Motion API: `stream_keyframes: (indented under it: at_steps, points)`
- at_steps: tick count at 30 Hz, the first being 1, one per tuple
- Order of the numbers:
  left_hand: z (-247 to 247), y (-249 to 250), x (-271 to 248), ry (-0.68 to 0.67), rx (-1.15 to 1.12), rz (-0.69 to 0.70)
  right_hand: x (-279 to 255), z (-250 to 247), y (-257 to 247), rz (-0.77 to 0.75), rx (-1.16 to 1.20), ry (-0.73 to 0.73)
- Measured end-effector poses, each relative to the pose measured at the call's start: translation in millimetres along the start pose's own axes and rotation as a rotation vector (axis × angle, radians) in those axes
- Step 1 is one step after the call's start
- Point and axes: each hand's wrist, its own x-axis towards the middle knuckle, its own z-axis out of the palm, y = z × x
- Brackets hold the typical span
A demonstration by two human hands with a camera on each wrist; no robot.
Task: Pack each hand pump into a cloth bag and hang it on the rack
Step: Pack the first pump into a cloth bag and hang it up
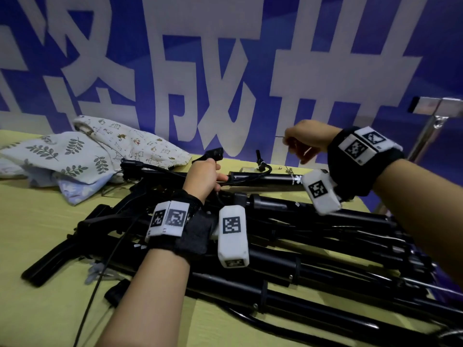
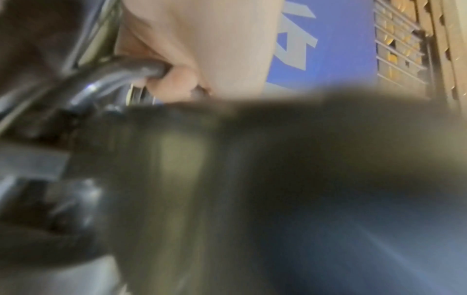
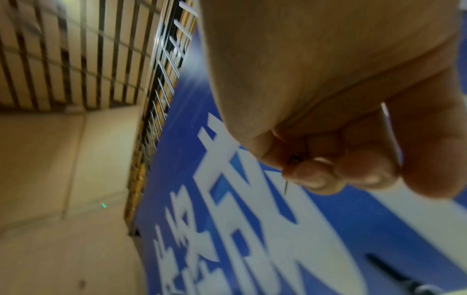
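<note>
Several black hand pumps (image 1: 288,236) lie piled on the yellow-green table (image 1: 37,221). My left hand (image 1: 204,176) grips the hose and head (image 1: 213,154) of the top pump (image 1: 265,181), lifting the head above the table; the left wrist view shows fingers (image 2: 177,79) curled round the black hose (image 2: 126,69). My right hand (image 1: 300,141) is raised above the far table edge and pinches a thin metal needle (image 1: 279,137); the needle tip (image 3: 285,188) pokes out below the fingertips (image 3: 313,175). Printed cloth bags (image 1: 87,151) lie heaped at the back left.
A blue wall banner with large white characters (image 1: 225,71) stands right behind the table. A metal rack post and bar (image 1: 436,116) rises at the right edge. Small metal fittings (image 1: 283,169) lie near the far table edge.
</note>
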Motion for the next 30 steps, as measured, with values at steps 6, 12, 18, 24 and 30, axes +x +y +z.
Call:
stream_keyframes:
  at_steps: [6, 12, 18, 24, 30]
  points:
    - [-1, 4, -17, -0.014, -0.236, -0.065, -42, 21, -2, -0.011, 0.255, -0.021]
    - [-9, 3, -5, 0.030, -0.453, -0.088, -52, 52, 11, 0.077, 0.570, -0.030]
    - [-31, -1, 10, 0.119, -0.686, -0.133, -51, 73, 29, 0.033, 0.550, 0.084]
    - [-30, 2, 9, 0.149, -0.639, -0.028, -61, 84, 30, -0.104, 0.397, 0.116]
    - [-22, 4, -2, 0.025, -0.329, 0.017, -64, 85, 25, -0.176, 0.466, 0.216]
